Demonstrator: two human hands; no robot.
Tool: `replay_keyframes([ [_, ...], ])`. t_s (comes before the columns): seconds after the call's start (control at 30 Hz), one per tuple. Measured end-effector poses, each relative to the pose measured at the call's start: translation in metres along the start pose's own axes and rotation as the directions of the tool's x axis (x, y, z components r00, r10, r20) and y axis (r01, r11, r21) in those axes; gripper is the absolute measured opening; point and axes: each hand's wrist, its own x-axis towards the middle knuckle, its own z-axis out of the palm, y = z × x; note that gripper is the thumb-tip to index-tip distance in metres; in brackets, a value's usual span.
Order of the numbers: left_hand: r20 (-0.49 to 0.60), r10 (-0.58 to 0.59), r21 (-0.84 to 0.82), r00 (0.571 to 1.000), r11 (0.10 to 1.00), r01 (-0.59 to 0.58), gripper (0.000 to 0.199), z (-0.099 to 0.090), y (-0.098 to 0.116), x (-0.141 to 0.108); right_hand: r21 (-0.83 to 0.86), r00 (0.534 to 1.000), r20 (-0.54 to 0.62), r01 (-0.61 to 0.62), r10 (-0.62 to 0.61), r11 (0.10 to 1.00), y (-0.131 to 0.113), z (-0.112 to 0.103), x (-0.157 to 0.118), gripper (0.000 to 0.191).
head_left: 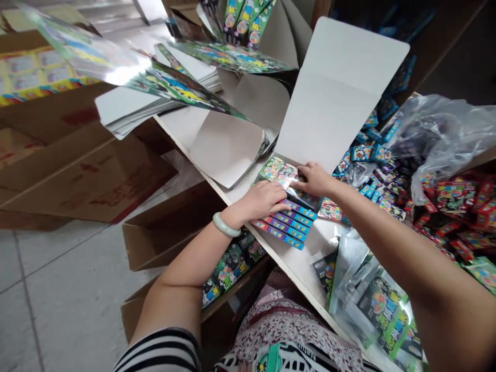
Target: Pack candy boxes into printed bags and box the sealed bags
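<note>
Just under both hands point(265, 200) point(315, 178), small boxes point(289, 227), white tabletop point(300, 261)

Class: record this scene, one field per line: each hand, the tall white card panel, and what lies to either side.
Left hand: resting on a row of small blue, purple and red cartons
Left wrist: smooth pale-green bangle
Right hand: close by the left, fingers spread
Panel: white card, standing beyond the hands
Right side: loose colourful little boxes, clear plastic bag
Left side: brown cardboard boxes
</note>
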Motion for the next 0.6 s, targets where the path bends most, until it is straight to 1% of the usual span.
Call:
replay_keyframes([
  [0.1, -0.006, -0.005, -0.014, 1.0, 1.0, 0.005, 0.038, -0.001, 0.001, -0.001, 0.001, 0.998, 0.066, -0.002, 0.002, 1.0, -0.001, 0.0, 0.002, 0.063],
  [0.2, -0.014, -0.007, -0.04, 1.0, 0.999, 0.007, 0.039, -0.003, 0.003, -0.002, 0.029, 0.996, 0.081, 0.021, -0.023, 0.999, -0.003, 0.0, 0.005, 0.068],
  [0.3, -0.011, -0.026, -0.071, 1.0, 0.997, 0.025, 0.038, -0.003, 0.003, -0.003, 0.041, 0.993, 0.119, -0.028, 0.023, 0.999, -0.006, -0.002, 0.011, 0.075],
  [0.4, -0.026, -0.046, -0.093, 0.999, 0.995, 0.044, 0.036, -0.002, 0.003, -0.004, 0.035, 0.979, 0.191, -0.082, 0.074, 0.996, -0.01, -0.004, 0.016, 0.075],
  [0.53, -0.052, -0.052, -0.099, 0.997, 0.994, 0.046, 0.036, -0.001, 0.003, -0.005, 0.084, 0.976, 0.208, -0.079, 0.06, 0.993, -0.01, -0.005, 0.02, 0.079],
  [0.6, -0.051, -0.053, -0.097, 0.997, 0.994, 0.048, 0.035, -0.001, 0.003, -0.005, 0.125, 0.968, 0.247, -0.086, 0.053, 0.988, -0.008, -0.006, 0.025, 0.086],
])
